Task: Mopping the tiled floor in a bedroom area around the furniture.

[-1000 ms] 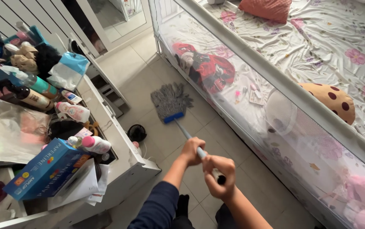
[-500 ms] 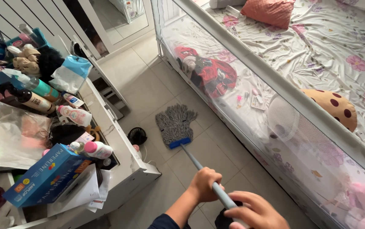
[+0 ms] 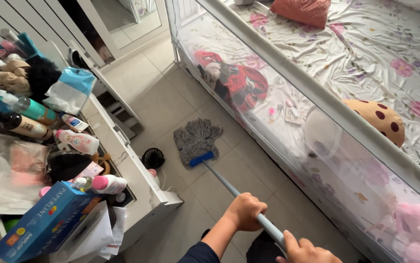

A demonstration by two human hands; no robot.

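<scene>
A mop with a grey stringy head [image 3: 196, 140] and a blue clamp lies on the tiled floor [image 3: 161, 100] between a white cabinet and a bed. Its pale blue handle [image 3: 224, 184] slants down to the bottom of the view. My left hand [image 3: 246, 211] is closed around the handle about halfway up. My right hand [image 3: 307, 251] grips the handle's upper end at the bottom edge, only partly in view.
A white cabinet [image 3: 136, 168] on the left is piled with bottles, bags, a blue box [image 3: 44, 221] and papers. A small black fan [image 3: 153, 158] sits on the floor by it. A bed with a mesh side rail [image 3: 317, 146], floral sheet and cushions fills the right.
The mop head was pulled back along the floor toward me, then held about in place. Both hands drew lower in the view, the right one now mostly past the bottom edge.
</scene>
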